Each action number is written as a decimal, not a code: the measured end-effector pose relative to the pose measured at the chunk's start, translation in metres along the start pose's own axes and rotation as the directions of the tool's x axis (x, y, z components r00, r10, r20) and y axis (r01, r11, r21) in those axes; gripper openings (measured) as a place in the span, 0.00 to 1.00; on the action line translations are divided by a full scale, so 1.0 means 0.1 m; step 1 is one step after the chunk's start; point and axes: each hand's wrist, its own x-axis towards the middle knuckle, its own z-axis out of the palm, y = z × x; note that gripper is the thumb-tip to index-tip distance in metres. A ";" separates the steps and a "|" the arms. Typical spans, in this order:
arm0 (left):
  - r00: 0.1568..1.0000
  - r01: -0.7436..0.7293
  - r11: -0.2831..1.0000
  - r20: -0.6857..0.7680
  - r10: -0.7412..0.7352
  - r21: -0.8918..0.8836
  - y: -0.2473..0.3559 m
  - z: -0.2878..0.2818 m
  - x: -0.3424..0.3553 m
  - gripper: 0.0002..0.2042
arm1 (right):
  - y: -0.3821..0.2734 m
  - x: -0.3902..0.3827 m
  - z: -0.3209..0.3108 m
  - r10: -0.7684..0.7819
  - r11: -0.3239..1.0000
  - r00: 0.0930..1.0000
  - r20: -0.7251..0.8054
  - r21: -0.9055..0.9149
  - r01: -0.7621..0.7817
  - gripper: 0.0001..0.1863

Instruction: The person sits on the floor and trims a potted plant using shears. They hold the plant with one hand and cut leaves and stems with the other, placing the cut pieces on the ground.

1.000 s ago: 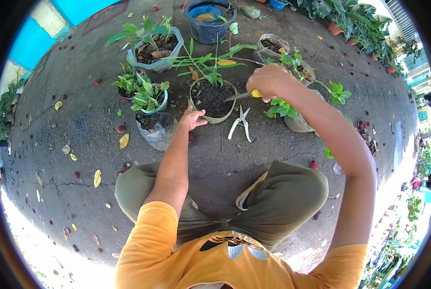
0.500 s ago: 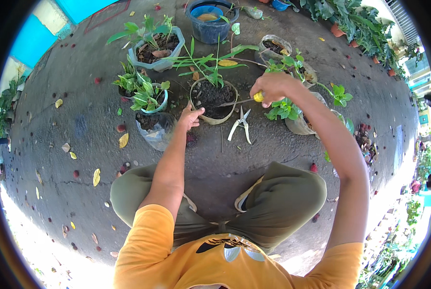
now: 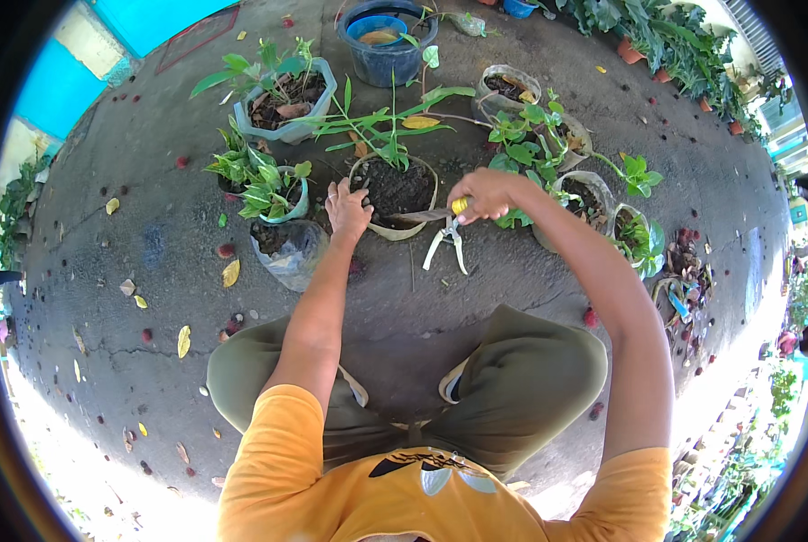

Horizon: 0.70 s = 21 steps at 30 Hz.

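A round pot (image 3: 387, 231) with a pale rim holds dark soil and a plant with long narrow green leaves (image 3: 391, 144). At the pot's left edge, my left hand (image 3: 348, 212) grips the rim, its fingertips reaching over toward the soil. My right hand (image 3: 485, 194) is closed around the yellow handle of a hand trowel (image 3: 425, 216). The trowel's metal blade lies low across the near side of the pot, its tip at the soil. Just below my right hand, pruning shears (image 3: 446, 244) with pale handles lie on the ground, blades spread and partly covered.
Potted plants stand at the left, including a light-blue planter (image 3: 297, 132) and a plastic-wrapped pot (image 3: 293, 256). More leafy pots (image 3: 585, 203) crowd the right. Behind sits a dark bucket (image 3: 384, 63) with a blue basin inside. Fallen leaves (image 3: 183, 341) dot the concrete.
My left hand has shifted up along the rim, its fingers now over the edge. The right hand has come down and left, bringing the trowel lower and nearer in the pot.
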 end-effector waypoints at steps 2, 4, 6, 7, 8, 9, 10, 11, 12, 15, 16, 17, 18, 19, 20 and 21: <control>1.000 0.010 0.998 -0.006 -0.009 0.061 0.02 0.04 -0.02 0.12 | 0.07 -0.08 0.12 -0.129 0.992 0.989 -0.069 0.009 0.130 0.22; 0.999 0.001 0.997 -0.053 0.003 0.078 0.01 0.08 -0.02 0.07 | 0.04 -0.17 0.14 -0.145 0.989 0.985 -0.089 0.001 0.145 0.21; 0.991 0.024 0.999 -0.132 -0.029 -0.039 -0.02 0.08 0.05 0.06 | -0.02 -0.29 0.09 -0.141 0.988 0.984 -0.107 0.054 0.147 0.20; 0.990 0.075 0.991 -0.110 -0.086 -0.107 -0.03 0.07 0.09 0.06 | -0.06 -0.34 0.06 -0.136 0.986 0.984 -0.114 0.077 0.146 0.20; 0.991 0.081 0.984 -0.089 -0.096 -0.161 -0.04 0.04 0.13 0.06 | -0.12 -0.36 0.02 -0.136 0.987 0.986 -0.094 0.070 0.143 0.18; 0.995 0.068 0.992 -0.069 -0.076 -0.108 -0.02 0.02 0.15 0.07 | -0.18 -0.36 0.01 -0.120 0.990 0.991 -0.064 0.068 0.124 0.18; 0.996 0.091 0.995 0.002 -0.091 -0.049 -0.01 -0.01 0.17 0.07 | -0.26 -0.33 0.02 -0.112 0.991 0.993 -0.041 0.068 0.115 0.18; 0.995 0.094 0.996 0.036 -0.094 0.007 0.01 -0.05 0.18 0.08 | -0.33 -0.28 0.04 -0.110 0.991 0.994 -0.017 0.071 0.111 0.17; 0.985 0.085 0.988 0.137 -0.102 0.129 0.03 -0.08 0.19 0.10 | -0.39 -0.21 0.09 -0.129 0.991 0.991 0.017 0.026 0.129 0.18; 0.963 0.080 0.917 0.207 -0.172 0.390 0.12 -0.11 0.16 0.13 | -0.36 -0.04 0.17 -0.102 0.995 0.994 -0.025 0.020 0.103 0.19; 0.954 0.056 0.906 0.245 -0.172 0.419 0.14 -0.11 0.17 0.16 | -0.30 0.01 0.22 -0.077 0.996 0.997 -0.021 0.035 0.078 0.20; 0.959 0.051 0.901 0.230 -0.164 0.432 0.15 -0.12 0.16 0.16 | -0.25 0.03 0.28 -0.073 0.997 0.997 -0.022 0.028 0.074 0.20; 0.960 0.046 0.898 0.230 -0.161 0.438 0.17 -0.12 0.17 0.16 | -0.19 0.05 0.35 -0.067 0.998 0.997 -0.033 0.010 0.068 0.20; 0.959 0.045 0.896 0.233 -0.163 0.443 0.18 -0.13 0.18 0.16 | -0.13 0.05 0.41 -0.062 0.998 0.997 -0.042 -0.012 0.061 0.20; 0.955 0.058 0.888 0.234 -0.183 0.457 0.20 -0.13 0.17 0.16 | -0.11 0.04 0.49 -0.152 0.984 0.976 -0.154 -0.111 0.136 0.20; 0.950 0.069 0.886 0.242 -0.199 0.458 0.20 -0.14 0.18 0.16 | -0.08 0.01 0.53 -0.250 0.962 0.936 -0.247 -0.177 0.210 0.21</control>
